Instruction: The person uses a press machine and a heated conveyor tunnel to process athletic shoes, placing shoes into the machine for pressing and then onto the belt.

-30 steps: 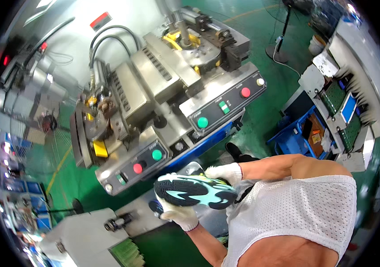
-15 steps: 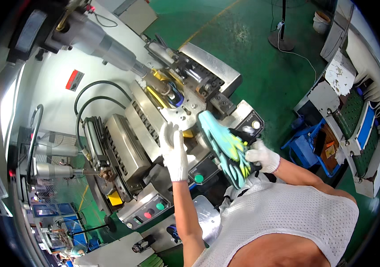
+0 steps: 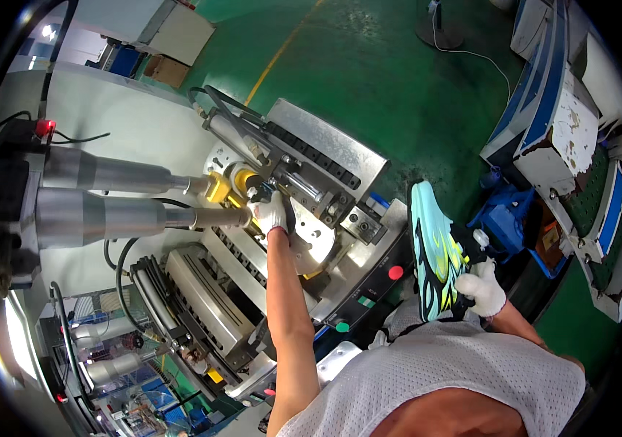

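Observation:
In my right hand (image 3: 482,289), which wears a white knit glove, is a sports shoe (image 3: 435,251) in turquoise, black and yellow. The fingers close on its black edge, and the shoe points away from me in front of the machine. My left hand (image 3: 270,213), also gloved in white, reaches into the metal machine (image 3: 355,291), beside the tip of a thick steel cylinder (image 3: 143,218). Its fingers curl at a dark piece there that I cannot make out. Yellow parts (image 3: 227,188) of the machine sit just beyond that hand.
A red button (image 3: 396,272) and a green button (image 3: 342,327) sit on the machine's front panel. At the right are a blue crate (image 3: 506,215) and a worn workbench or conveyor (image 3: 569,135). A fan base (image 3: 440,33) stands on the green floor (image 3: 369,80).
My left hand has moved farther into the machine, its fingers now curled. My right hand has swung the shoe to the right, away from the machine. The view has shifted.

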The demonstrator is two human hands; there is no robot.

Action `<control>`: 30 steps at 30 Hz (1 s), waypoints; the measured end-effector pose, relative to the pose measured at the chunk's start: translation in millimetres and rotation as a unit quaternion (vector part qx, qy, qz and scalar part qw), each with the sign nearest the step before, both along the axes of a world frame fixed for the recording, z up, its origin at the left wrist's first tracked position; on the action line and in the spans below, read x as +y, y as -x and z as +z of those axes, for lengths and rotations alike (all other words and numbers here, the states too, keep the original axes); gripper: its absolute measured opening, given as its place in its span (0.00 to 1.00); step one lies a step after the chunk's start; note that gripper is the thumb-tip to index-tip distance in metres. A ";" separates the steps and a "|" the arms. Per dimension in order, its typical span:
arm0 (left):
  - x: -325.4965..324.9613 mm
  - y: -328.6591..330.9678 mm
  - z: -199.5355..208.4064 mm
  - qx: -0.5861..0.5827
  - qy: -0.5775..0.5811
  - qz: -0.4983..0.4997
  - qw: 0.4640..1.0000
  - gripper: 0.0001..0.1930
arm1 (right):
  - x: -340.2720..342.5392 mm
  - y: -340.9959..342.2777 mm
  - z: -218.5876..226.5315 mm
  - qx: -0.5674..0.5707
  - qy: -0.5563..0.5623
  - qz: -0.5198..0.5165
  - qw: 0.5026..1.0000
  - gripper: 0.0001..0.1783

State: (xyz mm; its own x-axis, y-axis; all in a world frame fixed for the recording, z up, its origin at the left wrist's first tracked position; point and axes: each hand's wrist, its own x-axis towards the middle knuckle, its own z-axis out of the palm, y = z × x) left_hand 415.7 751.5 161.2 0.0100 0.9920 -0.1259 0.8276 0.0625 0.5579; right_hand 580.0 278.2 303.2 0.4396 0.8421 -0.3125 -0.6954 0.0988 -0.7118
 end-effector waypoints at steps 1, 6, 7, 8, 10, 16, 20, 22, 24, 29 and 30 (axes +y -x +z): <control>5.7 2.6 -7.3 0.003 -0.041 0.040 0.998 0.43 | 6.7 6.8 -2.3 0.019 0.014 -0.018 1.000 0.52; 12.2 22.9 42.9 -0.223 0.026 0.068 0.972 0.22 | 38.7 13.1 -4.5 -0.060 0.048 0.004 0.997 0.45; 6.5 49.4 53.7 -0.251 0.030 0.059 0.966 0.23 | 45.6 14.2 -7.0 -0.098 0.074 0.058 0.991 0.45; -9.1 55.4 70.7 -0.283 0.040 0.039 0.957 0.24 | 54.1 14.1 -0.2 -0.120 0.092 0.086 0.985 0.43; -62.0 60.4 120.0 -0.266 0.036 0.036 0.963 0.32 | 63.9 3.3 15.0 -0.210 0.218 0.217 0.928 0.39; -243.1 194.7 170.7 -0.332 0.068 0.001 0.941 0.28 | 275.7 41.9 25.4 -0.263 0.071 0.228 0.935 0.23; -354.8 261.8 151.3 -0.393 0.199 0.095 0.893 0.35 | 439.3 73.7 -49.7 -0.664 0.218 0.254 0.669 0.27; -403.4 294.1 124.5 -0.235 0.221 0.105 0.941 0.37 | 475.3 90.6 -136.9 -0.787 0.241 0.134 0.552 0.24; -467.4 330.2 93.8 -0.163 0.280 0.232 0.917 0.39 | 481.1 112.7 -141.0 -0.790 0.198 0.112 0.570 0.25; -543.9 363.1 -20.6 0.004 0.135 0.408 0.903 0.40 | 491.0 102.3 -145.9 -0.816 0.196 0.061 0.541 0.37; -551.7 366.7 -46.0 0.010 0.109 0.427 0.898 0.40 | 488.7 111.7 -129.2 -0.782 0.198 0.217 0.550 0.38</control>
State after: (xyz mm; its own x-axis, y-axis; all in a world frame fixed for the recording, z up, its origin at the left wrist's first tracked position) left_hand 49.0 199.9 115.2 -0.7467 0.5890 -0.3091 0.4366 0.7845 0.4404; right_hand 468.2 766.9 174.1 0.2160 0.9758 -0.0337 0.9010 -0.2125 -0.3781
